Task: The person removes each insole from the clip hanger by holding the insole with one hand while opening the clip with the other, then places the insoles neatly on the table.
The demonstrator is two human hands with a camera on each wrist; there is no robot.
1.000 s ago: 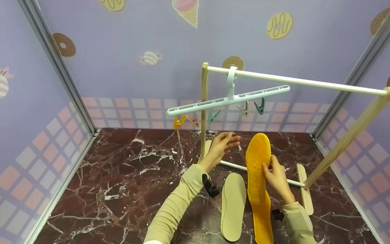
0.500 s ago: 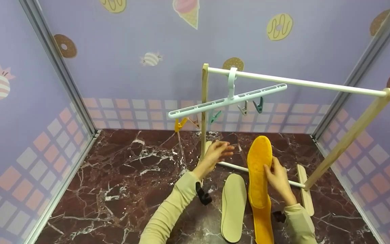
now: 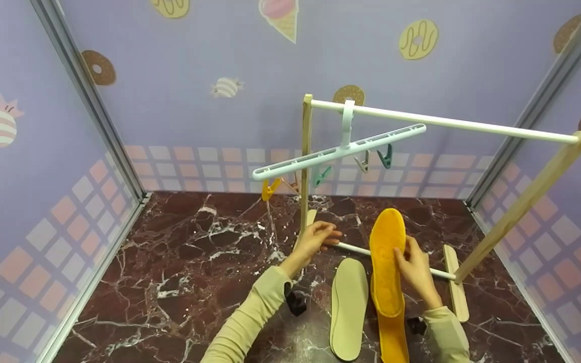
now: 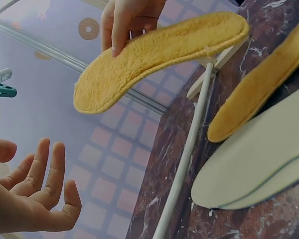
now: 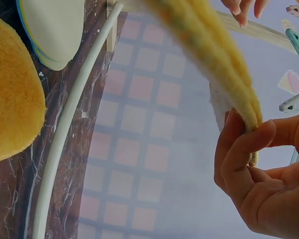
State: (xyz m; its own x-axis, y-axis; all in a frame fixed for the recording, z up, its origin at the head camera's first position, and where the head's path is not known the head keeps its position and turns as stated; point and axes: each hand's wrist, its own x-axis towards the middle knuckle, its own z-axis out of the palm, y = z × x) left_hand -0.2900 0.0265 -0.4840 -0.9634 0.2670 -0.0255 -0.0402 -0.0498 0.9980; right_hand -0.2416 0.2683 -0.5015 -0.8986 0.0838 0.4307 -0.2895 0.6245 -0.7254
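Note:
My right hand [image 3: 414,264] pinches a fuzzy yellow insole [image 3: 387,257] at its edge, thumb on the near face. The right wrist view shows that insole [image 5: 209,55] edge-on between thumb and fingers [image 5: 239,159]. A second yellow insole [image 3: 392,340] lies on the table beneath it. Just left of that are cream insoles [image 3: 349,307], stacked slightly offset. My left hand [image 3: 315,238] hovers left of the held insole, holding nothing. Its fingers [image 4: 55,169] are spread and loosely bent in the left wrist view.
A pale hanger [image 3: 341,153] hangs from the rack's white top bar [image 3: 447,121]. Below it dangle several clips, including a yellow clip [image 3: 271,189] and a dark green clip [image 3: 385,157]. The rack's wooden post [image 3: 522,206] and lower bar [image 3: 353,247] stand around the hands.
My left hand has drawn back to the left and down toward me, away from the insole. The right hand has lowered the yellow insole slightly. The hanger has swung a little.

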